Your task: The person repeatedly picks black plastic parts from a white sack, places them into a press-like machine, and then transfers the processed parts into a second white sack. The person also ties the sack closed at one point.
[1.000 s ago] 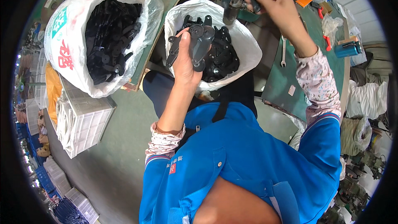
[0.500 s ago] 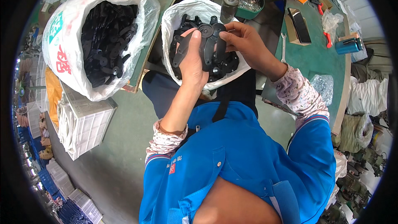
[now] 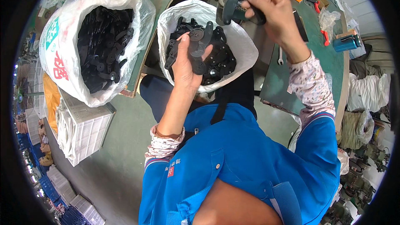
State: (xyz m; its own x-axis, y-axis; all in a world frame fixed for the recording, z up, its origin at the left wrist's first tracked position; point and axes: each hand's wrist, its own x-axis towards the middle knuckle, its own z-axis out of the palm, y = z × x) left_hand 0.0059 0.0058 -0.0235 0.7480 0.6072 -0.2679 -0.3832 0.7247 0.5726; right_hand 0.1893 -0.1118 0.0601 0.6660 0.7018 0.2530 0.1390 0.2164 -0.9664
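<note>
My left hand (image 3: 186, 71) is closed round several black pieces (image 3: 197, 41) with round, disc-like ends. It holds them above the white bag (image 3: 246, 52), which has many similar black pieces (image 3: 221, 62) heaped inside. Up and to the right, beside the machine, my right hand (image 3: 278, 16) grips a black curved piece (image 3: 230, 9) with rounded ends between thumb and fingers. Part of that piece is hidden by the fingers, and I cannot tell whether it touches the machine.
A larger white plastic bag (image 3: 56, 58) full of black pieces stands on the left bench. Below it is a white perforated crate (image 3: 89, 133). On the green right bench (image 3: 277, 81) lie a wrench (image 3: 280, 56), a dark phone-like slab (image 3: 300, 27) and a blue cylinder (image 3: 346, 43).
My right hand has moved up and to the right, away from my left hand, carrying a black piece to the machine. My left hand stays over the bag with its black pieces.
</note>
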